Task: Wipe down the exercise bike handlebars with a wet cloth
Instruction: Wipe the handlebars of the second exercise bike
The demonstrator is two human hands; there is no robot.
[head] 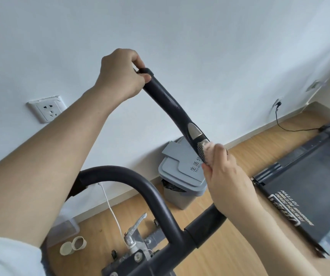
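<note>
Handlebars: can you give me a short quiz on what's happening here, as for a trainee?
1. True or false: the left hand grips the top end of the handlebar.
2. Which hand presses the cloth to the handlebar? A left, B right hand.
3. Fill in: the grey lidded thing behind the handlebar is a ___.
Key: 1 true; 2 B; 3 bin.

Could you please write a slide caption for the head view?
Left hand grips the end of the handlebar while the right hand holds a cloth against it lower down.
</note>
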